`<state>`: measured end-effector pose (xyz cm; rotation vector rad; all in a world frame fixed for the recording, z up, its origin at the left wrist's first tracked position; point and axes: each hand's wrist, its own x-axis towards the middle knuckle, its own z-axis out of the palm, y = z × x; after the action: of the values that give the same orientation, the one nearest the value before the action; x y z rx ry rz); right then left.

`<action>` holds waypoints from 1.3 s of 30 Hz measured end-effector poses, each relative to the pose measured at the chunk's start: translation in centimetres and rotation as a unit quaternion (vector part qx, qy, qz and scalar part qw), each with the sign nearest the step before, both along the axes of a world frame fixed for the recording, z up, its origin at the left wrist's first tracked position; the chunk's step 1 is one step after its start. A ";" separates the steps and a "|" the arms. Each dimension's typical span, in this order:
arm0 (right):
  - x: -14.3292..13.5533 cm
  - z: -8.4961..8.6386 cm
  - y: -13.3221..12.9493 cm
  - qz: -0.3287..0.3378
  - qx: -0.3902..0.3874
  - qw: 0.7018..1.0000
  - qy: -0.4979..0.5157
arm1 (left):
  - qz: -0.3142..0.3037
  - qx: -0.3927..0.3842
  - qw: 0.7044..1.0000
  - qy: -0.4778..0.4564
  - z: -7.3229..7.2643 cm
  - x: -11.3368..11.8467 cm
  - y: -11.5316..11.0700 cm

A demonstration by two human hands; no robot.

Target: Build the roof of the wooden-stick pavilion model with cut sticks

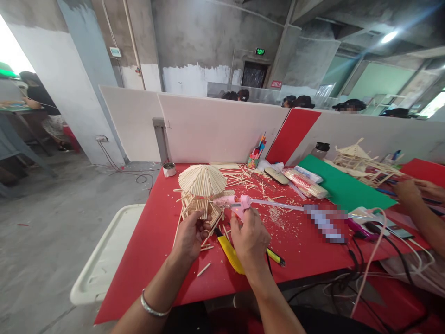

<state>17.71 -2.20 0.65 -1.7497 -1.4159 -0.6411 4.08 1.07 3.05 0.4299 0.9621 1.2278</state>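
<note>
A pavilion-like model of thin wooden sticks (202,181) stands on the red table (146,278), its conical roof at the top. My left hand (191,234) is closed on a small panel of parallel sticks (201,206) at the model's front, just below the roof. My right hand (249,236) grips a pink glue gun (239,204), its nozzle pointing left, close to the panel. A clear glue stick juts out of the gun's back towards the right. Whether the nozzle touches the panel cannot be made out.
A yellow knife (229,253) lies between my forearms. Loose sticks (239,178), a metal tin (169,170), a pen cup (253,158), bagged sticks (306,183) and a green sheet (342,185) lie farther back. At right are cables and another person's hands (413,195) near a second stick model (365,162).
</note>
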 end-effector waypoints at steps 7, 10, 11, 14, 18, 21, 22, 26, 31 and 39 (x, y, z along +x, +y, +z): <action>0.0 0.0 0.0 -0.001 -0.001 1.000 0.000 | 0.002 0.000 1.000 0.002 0.0 0.0 0.0; 0.0 0.0 0.0 -0.004 0.004 1.000 -0.003 | 0.006 0.002 1.000 -0.003 -0.1 0.0 0.0; 0.0 0.0 0.0 -0.005 0.006 1.000 -0.004 | 0.007 0.002 1.000 -0.004 -0.1 -0.1 0.0; 0.0 0.0 0.0 -0.006 0.012 1.000 -0.006 | 0.006 0.003 1.000 -0.006 -0.1 -0.1 0.0; 0.0 0.2 -0.1 -0.006 0.009 1.000 -0.004 | 0.004 0.005 1.000 -0.007 -0.1 -0.1 0.0; -0.1 0.2 -0.2 -0.003 0.000 1.000 0.003 | 0.003 0.006 1.000 -0.008 -0.2 -0.1 0.1; -0.1 0.2 -0.2 -0.004 0.000 1.000 0.006 | 0.003 0.005 1.000 -0.008 -0.2 -0.1 0.1; -0.1 -0.1 -0.9 -0.013 0.004 0.999 0.033 | 0.005 0.001 1.000 -0.008 -0.3 -0.1 0.2; 0.3 -0.9 -1.8 -0.031 -0.018 0.995 0.091 | 0.000 -0.004 1.000 0.001 0.0 -0.2 0.1; 0.8 -1.3 -2.0 -0.036 -0.042 0.990 0.131 | 0.013 0.002 1.000 0.005 0.1 -0.2 0.3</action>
<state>18.51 -4.24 -0.61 -1.8816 -1.2179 -0.3756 3.91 1.33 3.19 0.4291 0.9767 1.2527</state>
